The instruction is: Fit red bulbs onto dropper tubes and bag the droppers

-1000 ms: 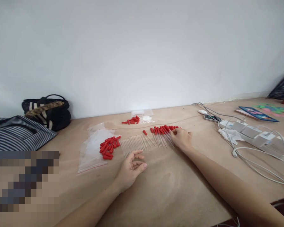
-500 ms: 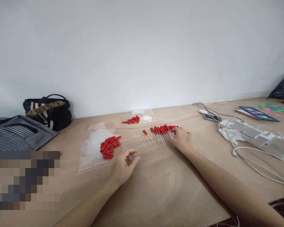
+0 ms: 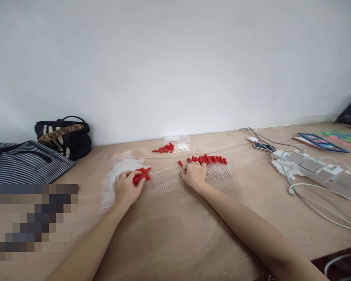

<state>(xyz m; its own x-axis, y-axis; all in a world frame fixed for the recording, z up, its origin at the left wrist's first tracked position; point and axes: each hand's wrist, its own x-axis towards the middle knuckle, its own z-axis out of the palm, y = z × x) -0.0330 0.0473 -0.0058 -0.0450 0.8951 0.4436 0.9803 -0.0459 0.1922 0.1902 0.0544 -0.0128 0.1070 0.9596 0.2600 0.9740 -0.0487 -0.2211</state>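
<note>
A pile of red rubber bulbs [image 3: 146, 175] lies on clear plastic bags at the left. My left hand [image 3: 128, 188] rests over this pile with fingers and thumb spread around several bulbs. To its right is a row of thin clear tubes [image 3: 166, 179] without bulbs. My right hand [image 3: 194, 174] reaches over the tubes near a single red-tipped one [image 3: 180, 163]; its fingers are bent down and their tips are hidden. Beyond and right of it, a row of clear tubes with red bulbs [image 3: 219, 160] lies fanned on the table.
Small red pieces [image 3: 165, 148] lie by a clear bag near the wall. A striped bag [image 3: 32, 166] and a black bag [image 3: 66, 136] stand left. At right are a power strip with chargers [image 3: 316, 164], white cables and a blue-framed item [image 3: 323, 142].
My left hand has moved left onto the pile of red bulbs. My right hand has moved left, away from the red-tipped row's right part, which now shows uncovered.
</note>
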